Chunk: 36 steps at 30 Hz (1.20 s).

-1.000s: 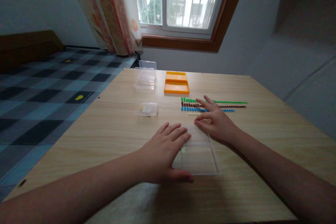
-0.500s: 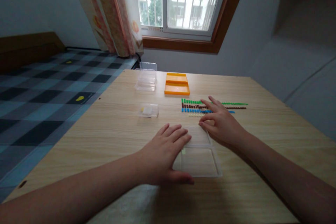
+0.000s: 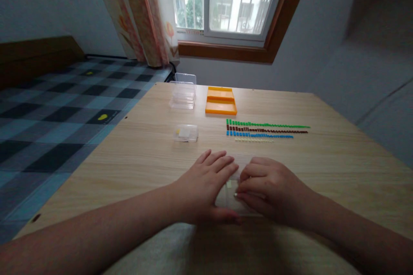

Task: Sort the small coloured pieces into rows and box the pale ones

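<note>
A clear plastic box with a divider (image 3: 231, 209) lies in front of me. Across its left side rests my left hand (image 3: 203, 189), fingers stretched out. My right hand (image 3: 274, 187) is over the box's right part, thumb and fingertips pinched on a tiny cream piece (image 3: 235, 194). Another pale piece (image 3: 229, 184) shows inside the box beside the divider. Beyond the hands run rows of small pieces: a green row (image 3: 267, 125), a brown row (image 3: 258, 130), a blue row (image 3: 258, 135) and a shorter cream row (image 3: 253, 140). Much of the box is hidden under both hands.
An orange two-part case (image 3: 221, 107) lies open near the table's far edge. Left of it stands a clear open box (image 3: 183, 99). Closer in is a small clear box (image 3: 187, 133) with white and yellow contents. A checked bed (image 3: 64, 114) adjoins the table's left side.
My right hand has moved from the cream row's near side down and left, over the box, carrying a tiny cream piece. My left hand stays on the box. The view has shifted slightly.
</note>
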Motion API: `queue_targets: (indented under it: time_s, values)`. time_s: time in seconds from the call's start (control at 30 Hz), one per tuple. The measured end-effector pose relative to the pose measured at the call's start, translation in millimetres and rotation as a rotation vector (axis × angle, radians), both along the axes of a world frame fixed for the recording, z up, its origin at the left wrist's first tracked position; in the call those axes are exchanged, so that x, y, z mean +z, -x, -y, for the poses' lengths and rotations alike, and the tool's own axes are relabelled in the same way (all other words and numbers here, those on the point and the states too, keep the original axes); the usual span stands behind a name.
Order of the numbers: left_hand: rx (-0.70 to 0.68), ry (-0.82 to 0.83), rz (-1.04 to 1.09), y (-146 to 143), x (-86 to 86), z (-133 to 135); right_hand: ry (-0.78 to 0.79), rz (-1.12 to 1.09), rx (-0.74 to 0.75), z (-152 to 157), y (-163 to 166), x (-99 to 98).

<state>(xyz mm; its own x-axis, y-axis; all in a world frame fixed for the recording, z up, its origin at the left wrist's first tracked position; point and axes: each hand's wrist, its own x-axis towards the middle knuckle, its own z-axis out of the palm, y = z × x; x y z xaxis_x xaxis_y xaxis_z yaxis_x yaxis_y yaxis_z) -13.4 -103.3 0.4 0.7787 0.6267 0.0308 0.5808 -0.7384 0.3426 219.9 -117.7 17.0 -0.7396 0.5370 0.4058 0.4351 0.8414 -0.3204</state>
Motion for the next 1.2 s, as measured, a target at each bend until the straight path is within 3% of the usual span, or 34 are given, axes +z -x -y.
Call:
queue_targets:
  time_s: [0.2, 0.47, 1.2]
  values:
    - [-0.002, -0.006, -0.014, 0, -0.5, 0, 0.011, 0.018, -0.002, -6, 2, -18.3]
    - [-0.003, -0.011, -0.003, -1, -0.2, -1, 0.008, 0.114, 0.112, -5, -11, -3.9]
    - [-0.011, -0.020, 0.030, 0, -2.7, 0, 0.039, 0.064, 0.068, -2, -3, -14.6]
